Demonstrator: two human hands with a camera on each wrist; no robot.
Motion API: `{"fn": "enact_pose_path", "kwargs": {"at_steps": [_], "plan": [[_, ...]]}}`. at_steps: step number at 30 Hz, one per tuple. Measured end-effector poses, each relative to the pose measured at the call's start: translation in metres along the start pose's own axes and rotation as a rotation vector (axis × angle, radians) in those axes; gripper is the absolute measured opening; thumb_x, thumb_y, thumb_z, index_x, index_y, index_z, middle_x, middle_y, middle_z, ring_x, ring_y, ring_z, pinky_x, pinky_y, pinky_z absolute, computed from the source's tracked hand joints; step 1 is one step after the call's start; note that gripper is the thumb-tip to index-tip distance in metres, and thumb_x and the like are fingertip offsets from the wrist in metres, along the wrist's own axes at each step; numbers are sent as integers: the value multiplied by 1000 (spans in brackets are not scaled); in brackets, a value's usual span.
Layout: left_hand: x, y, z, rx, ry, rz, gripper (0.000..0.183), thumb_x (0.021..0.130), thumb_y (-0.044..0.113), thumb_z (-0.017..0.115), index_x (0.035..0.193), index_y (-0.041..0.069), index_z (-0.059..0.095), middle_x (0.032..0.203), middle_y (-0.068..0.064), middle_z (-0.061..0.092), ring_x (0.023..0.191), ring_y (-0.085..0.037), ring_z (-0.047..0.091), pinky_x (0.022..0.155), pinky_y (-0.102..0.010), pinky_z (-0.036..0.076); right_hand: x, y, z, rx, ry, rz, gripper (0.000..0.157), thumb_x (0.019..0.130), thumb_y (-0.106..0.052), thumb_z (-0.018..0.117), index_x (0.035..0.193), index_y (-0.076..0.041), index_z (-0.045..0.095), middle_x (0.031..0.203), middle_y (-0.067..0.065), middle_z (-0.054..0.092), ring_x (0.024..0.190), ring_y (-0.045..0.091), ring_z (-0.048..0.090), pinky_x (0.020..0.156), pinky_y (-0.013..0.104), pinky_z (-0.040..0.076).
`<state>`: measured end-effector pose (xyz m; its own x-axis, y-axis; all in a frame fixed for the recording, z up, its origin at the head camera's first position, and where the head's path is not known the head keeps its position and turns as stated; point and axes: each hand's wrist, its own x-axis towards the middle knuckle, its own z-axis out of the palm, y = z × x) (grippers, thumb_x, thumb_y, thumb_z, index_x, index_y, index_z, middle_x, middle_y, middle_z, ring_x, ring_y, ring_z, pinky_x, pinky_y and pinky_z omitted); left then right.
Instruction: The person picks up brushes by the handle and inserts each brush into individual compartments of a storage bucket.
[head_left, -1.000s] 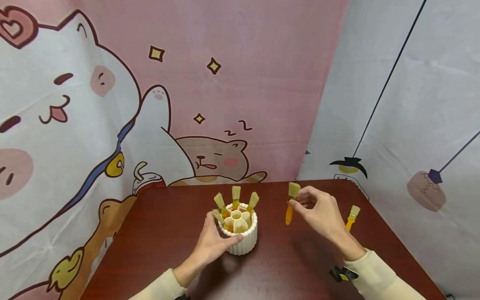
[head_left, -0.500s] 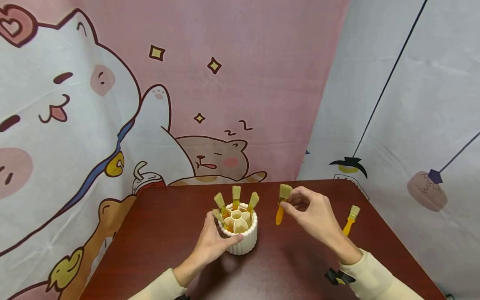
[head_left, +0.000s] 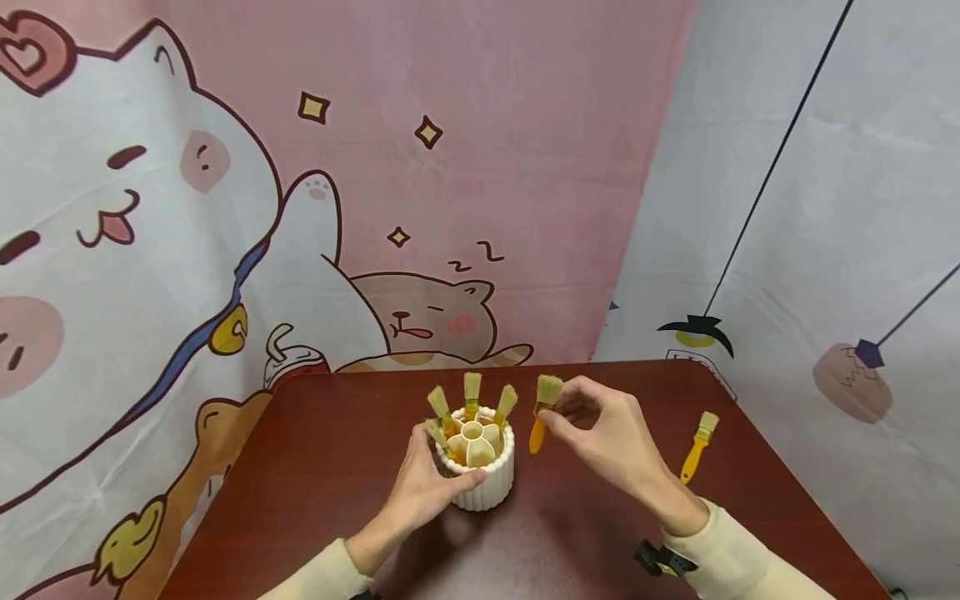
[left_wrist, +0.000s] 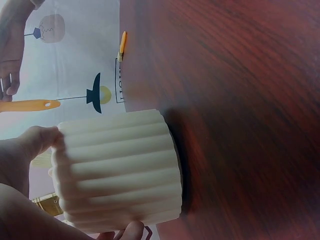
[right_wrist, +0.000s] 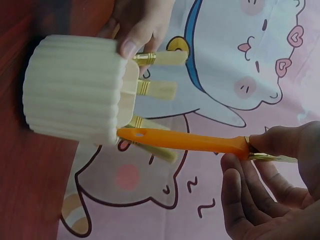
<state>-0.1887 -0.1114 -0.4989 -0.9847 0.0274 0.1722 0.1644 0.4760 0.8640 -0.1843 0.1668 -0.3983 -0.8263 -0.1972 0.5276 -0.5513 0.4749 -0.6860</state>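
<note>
A white ribbed round holder (head_left: 486, 487) with petal-shaped compartments stands on the table. My left hand (head_left: 431, 479) grips its left side, thumb at the front rim and fingers round the back. Several paintbrushes stand in its left and back compartments, bristles up, such as the middle brush (head_left: 472, 392). To the right of the holder, my right hand (head_left: 603, 429) pinches another paintbrush (right_wrist: 185, 141) near its metal band, bristles up and orange handle hanging down. In the right wrist view the handle's tip overlaps the holder's rim. The front compartments of the holder show no brush.
One more paintbrush (head_left: 699, 446) lies on the dark red-brown table (head_left: 322, 467) at the right, beyond my right forearm. A cartoon-printed cloth (head_left: 525, 167) hangs behind the table and along its right side.
My right hand has moved left with its paintbrush, nearer to the holder. More of the brush lying at the right now shows. The left hand and the holder have stayed in place.
</note>
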Motion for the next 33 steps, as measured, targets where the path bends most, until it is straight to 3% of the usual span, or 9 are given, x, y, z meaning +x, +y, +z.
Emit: {"fn": "enact_pose_path", "kwargs": {"at_steps": [12,23,33], "plan": [[0,1,0,-2,-5,9,99,58,52,90,132,12,36,125,-6,47,112,-18,51,97,-41,39,2,-15,18,48,-13,-108,18,82,-27,79,94,-27,65,84,-14,67,71,7,65,63,31,54],[-1,1,-1,0,-11,7,99,60,52,89,133,12,35,126,-7,46,113,-18,51,97,-42,39,3,-51,33,197,-39,-188,24,80,-1,78,98,-12,67,87,1,70,72,16,67,65,34,55],[-1,1,-2,4,-22,14,99,61,54,88,134,12,35,126,-6,45,111,-18,51,94,-42,40,1,-15,58,132,-88,-162,24,83,-17,78,101,-28,66,94,-13,67,77,8,67,67,29,55]]}}
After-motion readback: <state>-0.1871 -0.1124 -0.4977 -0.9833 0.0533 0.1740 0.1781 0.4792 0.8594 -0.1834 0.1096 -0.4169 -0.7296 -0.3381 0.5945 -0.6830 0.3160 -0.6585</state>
